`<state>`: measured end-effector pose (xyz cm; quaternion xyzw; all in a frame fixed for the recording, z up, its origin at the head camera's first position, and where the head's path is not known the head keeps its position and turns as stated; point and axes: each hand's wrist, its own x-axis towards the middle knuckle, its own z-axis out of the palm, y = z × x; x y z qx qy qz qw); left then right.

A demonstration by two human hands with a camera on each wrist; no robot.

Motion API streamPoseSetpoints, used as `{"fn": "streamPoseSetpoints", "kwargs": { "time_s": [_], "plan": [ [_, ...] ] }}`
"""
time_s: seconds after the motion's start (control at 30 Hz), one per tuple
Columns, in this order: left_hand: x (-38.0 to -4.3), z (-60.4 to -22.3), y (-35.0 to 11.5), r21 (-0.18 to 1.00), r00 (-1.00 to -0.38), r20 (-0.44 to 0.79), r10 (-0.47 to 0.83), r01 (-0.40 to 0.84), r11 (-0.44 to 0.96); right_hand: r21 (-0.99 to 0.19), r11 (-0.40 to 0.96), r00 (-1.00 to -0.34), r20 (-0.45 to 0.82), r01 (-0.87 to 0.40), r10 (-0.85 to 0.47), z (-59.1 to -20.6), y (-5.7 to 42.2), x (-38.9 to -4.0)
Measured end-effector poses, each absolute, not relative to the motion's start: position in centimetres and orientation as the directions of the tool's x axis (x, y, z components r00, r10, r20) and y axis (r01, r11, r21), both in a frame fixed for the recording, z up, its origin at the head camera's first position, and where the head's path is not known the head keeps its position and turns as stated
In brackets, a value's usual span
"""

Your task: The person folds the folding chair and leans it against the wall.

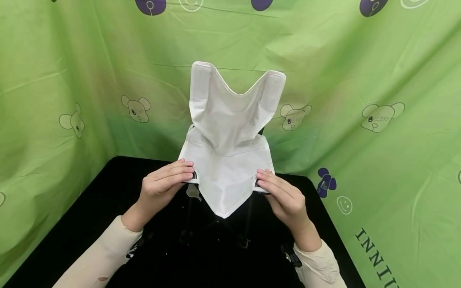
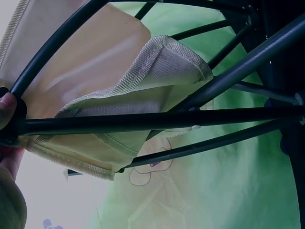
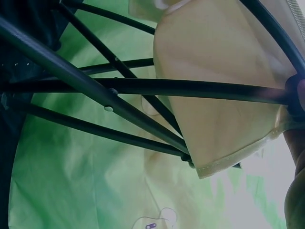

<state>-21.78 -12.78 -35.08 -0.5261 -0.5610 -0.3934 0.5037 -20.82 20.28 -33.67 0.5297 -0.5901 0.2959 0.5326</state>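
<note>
The left hand (image 1: 161, 185) and right hand (image 1: 287, 199) each pinch a near corner of the white fabric seat (image 1: 228, 174), which spreads between both grips and rises beyond them; black tubes (image 2: 157, 122) cross below.

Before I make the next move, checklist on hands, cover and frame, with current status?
1. Left hand gripping its front corner of the white fabric cover: ok.
2. Right hand gripping the opposite front corner: ok.
3. Cover smooth: not ok; creased where the upper part meets the lower.
4. Black metal tube frame spread open: ok; crossing tubes stand apart in both wrist views.
5. Frame steady on the black table surface: cannot tell; dark on dark.
</note>
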Motion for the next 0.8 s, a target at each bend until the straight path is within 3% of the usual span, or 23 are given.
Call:
{"fn": "streamPoseSetpoints", "kwargs": {
  "time_s": [0.8],
  "plan": [
    [-21.8,-33.4,-11.6,-0.095,0.052,0.97,0.238,0.98,0.173,0.212,0.264,0.125,0.942,-0.941,-0.31,-32.3,19.5,-21.1]
  ]
}}
